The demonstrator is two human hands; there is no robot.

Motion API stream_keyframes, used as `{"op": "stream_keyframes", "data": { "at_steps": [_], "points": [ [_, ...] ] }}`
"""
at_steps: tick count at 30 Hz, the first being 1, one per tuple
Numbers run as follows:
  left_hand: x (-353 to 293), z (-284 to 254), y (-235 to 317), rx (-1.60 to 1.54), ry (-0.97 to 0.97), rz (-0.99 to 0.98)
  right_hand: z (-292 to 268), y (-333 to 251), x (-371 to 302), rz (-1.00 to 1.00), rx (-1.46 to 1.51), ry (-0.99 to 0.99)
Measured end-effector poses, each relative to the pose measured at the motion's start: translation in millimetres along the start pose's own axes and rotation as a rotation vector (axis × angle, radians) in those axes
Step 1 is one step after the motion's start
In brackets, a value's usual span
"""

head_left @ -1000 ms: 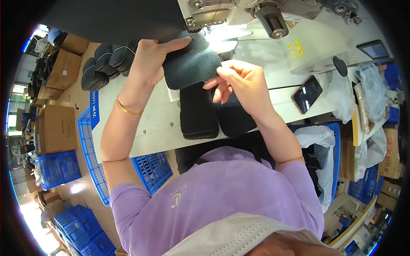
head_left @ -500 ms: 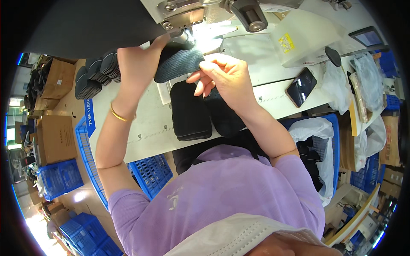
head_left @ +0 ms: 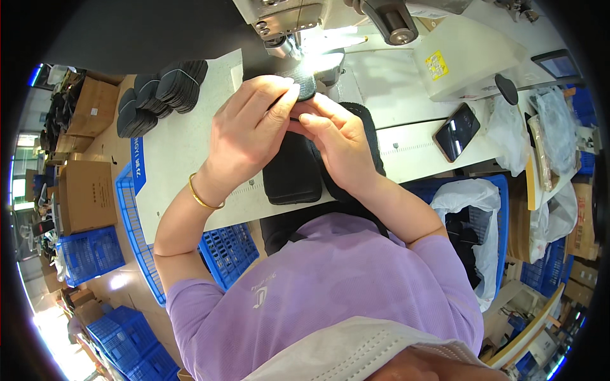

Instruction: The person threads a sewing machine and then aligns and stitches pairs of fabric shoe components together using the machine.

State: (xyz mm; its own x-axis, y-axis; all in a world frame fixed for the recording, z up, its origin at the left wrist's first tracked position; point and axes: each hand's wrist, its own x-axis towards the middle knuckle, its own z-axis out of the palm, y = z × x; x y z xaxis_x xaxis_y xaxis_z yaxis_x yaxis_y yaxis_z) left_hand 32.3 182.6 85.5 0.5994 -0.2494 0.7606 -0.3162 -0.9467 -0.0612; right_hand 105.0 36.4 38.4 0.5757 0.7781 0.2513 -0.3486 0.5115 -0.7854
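Left hand (head_left: 246, 120) has its fingers (head_left: 284, 106) pinching the black piece (head_left: 307, 87); right hand (head_left: 338, 138) is at its near edge, grip hidden, can't tell if closed. Machine head (head_left: 289, 22) just beyond the fingers: uneven pull could skew the piece, a slip could put fingers under the head.

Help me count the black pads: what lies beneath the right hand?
Beneath the right hand, parts of a left pad and a right pad show on the table. The hand covers the right pad's middle and, with the left hand, the left pad's far end.
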Motion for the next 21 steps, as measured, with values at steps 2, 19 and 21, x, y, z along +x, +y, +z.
{"op": "stream_keyframes", "data": {
  "at_steps": [2,19,21],
  "points": [
    [-2,1,0,0.099,0.024,0.075,7,2,-2,0.001,0.060,0.021],
    [0,8,-25,0.189,0.011,0.158,22,9,20,-0.040,0.168,0.047],
    [0,10,-27,0.189,0.006,0.147,22,10,19,-0.036,0.152,0.057]
  ]
}}
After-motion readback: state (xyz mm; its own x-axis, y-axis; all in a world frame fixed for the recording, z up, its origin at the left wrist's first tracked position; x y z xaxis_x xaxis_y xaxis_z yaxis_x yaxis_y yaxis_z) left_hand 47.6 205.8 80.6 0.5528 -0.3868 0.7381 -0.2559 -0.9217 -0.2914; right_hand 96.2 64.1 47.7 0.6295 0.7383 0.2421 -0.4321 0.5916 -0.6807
